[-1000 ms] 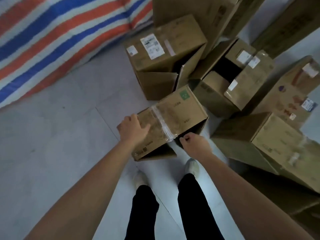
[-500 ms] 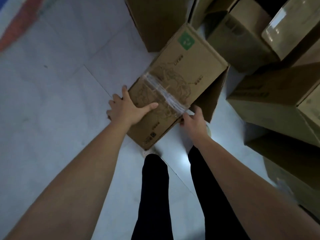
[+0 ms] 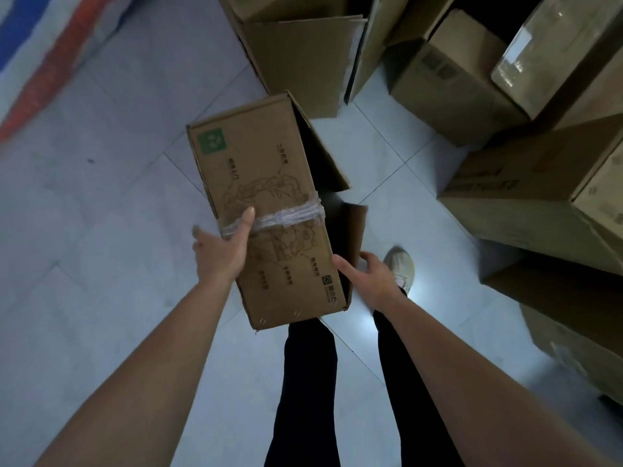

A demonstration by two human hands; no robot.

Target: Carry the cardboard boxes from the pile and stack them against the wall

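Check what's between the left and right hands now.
In the head view, the cardboard box with the clear tape band fills the gap. The left hand grips its left edge and the right hand its right edge.

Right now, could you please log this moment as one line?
box: held above floor | left hand: grips left edge | right hand: grips right side | pile: ahead
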